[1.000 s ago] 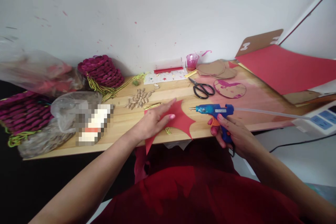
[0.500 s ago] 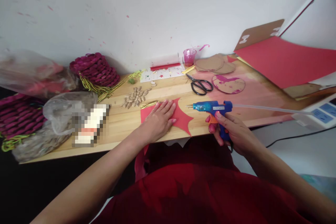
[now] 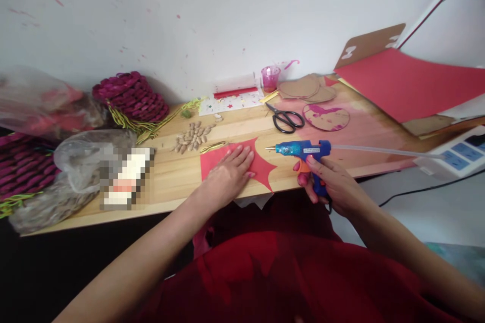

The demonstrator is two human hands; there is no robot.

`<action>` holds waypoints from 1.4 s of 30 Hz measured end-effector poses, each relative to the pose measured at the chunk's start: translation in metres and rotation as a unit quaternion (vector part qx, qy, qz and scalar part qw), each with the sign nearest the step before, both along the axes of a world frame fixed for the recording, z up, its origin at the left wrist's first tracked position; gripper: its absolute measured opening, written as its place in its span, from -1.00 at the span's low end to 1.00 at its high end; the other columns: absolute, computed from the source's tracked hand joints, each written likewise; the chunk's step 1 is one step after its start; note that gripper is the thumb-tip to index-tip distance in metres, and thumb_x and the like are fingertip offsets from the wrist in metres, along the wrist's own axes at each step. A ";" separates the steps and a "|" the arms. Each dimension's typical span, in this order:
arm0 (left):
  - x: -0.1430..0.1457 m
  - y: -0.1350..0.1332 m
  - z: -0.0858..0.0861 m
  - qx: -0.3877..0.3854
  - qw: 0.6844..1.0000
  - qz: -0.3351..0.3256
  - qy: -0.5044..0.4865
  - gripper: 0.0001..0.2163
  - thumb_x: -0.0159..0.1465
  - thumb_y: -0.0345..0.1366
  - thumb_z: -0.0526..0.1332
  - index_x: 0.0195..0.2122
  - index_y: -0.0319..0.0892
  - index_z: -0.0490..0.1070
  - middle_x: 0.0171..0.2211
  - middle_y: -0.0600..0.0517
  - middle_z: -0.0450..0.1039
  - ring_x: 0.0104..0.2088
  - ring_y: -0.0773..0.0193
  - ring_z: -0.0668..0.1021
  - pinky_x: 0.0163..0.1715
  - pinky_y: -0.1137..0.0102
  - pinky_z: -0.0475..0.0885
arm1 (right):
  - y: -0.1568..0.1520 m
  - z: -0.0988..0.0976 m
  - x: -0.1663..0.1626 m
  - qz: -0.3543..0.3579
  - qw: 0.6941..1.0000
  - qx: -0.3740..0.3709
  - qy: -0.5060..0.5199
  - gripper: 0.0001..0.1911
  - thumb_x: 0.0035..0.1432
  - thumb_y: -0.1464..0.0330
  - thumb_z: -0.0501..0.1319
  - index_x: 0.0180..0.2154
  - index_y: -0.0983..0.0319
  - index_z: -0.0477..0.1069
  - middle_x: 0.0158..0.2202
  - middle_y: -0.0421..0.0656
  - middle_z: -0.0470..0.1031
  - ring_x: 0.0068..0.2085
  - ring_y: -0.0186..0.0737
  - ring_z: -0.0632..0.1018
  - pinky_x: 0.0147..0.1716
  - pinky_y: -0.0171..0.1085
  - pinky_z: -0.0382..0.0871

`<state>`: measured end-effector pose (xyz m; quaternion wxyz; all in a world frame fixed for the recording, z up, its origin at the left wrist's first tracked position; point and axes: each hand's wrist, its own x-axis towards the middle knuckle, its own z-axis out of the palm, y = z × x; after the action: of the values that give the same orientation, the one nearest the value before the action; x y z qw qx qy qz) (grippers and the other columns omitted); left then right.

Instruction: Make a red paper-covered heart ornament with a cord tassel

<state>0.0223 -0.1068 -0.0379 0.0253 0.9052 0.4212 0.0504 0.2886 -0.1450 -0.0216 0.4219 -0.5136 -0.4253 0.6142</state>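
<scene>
My left hand (image 3: 230, 174) lies flat, fingers stretched out, on a red paper cut-out with pointed edges (image 3: 261, 164) at the front edge of the wooden table (image 3: 178, 181). My right hand (image 3: 329, 181) grips the handle of a blue hot glue gun (image 3: 303, 150). Its metal nozzle points left, just right of the red paper and above the tabletop. A clear glue stick (image 3: 371, 151) juts out of the gun's back towards the right.
Black scissors (image 3: 285, 117), cardboard discs (image 3: 326, 116), a pink cup (image 3: 270, 78) and large red paper sheets (image 3: 409, 83) lie at the back right. Shells or nuts (image 3: 191, 137) sit mid-table. Plastic bags (image 3: 91, 154) and woven magenta pieces (image 3: 131, 96) crowd the left. A white device (image 3: 450, 156) is at right.
My left hand slid the red paper flat onto the table and now presses it down. The glue gun has shifted slightly left, nearer the paper.
</scene>
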 end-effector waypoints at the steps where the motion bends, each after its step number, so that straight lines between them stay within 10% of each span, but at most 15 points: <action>1: -0.001 0.000 -0.001 -0.001 1.000 -0.004 -0.010 -0.51 0.52 -0.18 -0.05 0.35 -0.37 0.22 0.37 -0.22 0.17 0.42 0.01 0.14 0.41 0.10 0.10 | 0.000 0.000 0.000 -0.002 1.000 -0.002 0.000 -0.53 0.15 -0.08 0.28 -0.37 0.19 0.31 -0.51 -0.23 0.50 -0.73 -0.43 0.38 -0.79 -0.40 -0.04; 17: -0.005 -0.001 0.000 0.012 0.988 -0.012 -0.152 -0.62 0.48 -0.27 0.03 0.21 -0.32 0.41 0.24 -0.20 0.40 0.30 0.09 0.40 0.31 0.14 0.35 | -0.001 0.001 0.000 0.000 1.000 0.006 0.002 -0.55 0.17 -0.05 0.27 -0.31 0.21 0.38 -0.50 -0.23 0.49 -0.72 -0.43 0.37 -0.79 -0.42 -0.01; 31: 0.006 0.002 -0.005 0.039 0.995 0.076 -0.052 -0.60 0.45 -0.30 0.03 0.26 -0.31 0.32 0.30 -0.24 0.32 0.32 -0.09 0.31 0.29 -0.02 0.29 | -0.001 0.000 0.001 -0.001 1.000 0.004 0.013 -0.55 0.14 -0.05 0.31 -0.33 0.22 0.39 -0.51 -0.22 0.49 -0.72 -0.43 0.37 -0.80 -0.43 0.01; 42: -0.022 0.002 0.008 -0.050 0.992 -0.025 -0.110 -0.54 0.45 -0.17 0.11 0.33 -0.15 0.29 0.42 -0.21 0.09 0.43 -0.09 0.14 0.35 -0.09 0.19 | 0.003 0.011 -0.009 -0.016 0.988 -0.106 0.113 -0.69 0.25 0.06 0.27 -0.15 0.14 0.43 -0.28 -0.04 0.63 -0.25 -0.03 0.70 -0.49 -0.26 0.60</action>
<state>0.0006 -0.1050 -0.0300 0.1177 0.9022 0.3946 0.1284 0.2792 -0.1424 -0.0109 0.4200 -0.4899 -0.2990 0.7030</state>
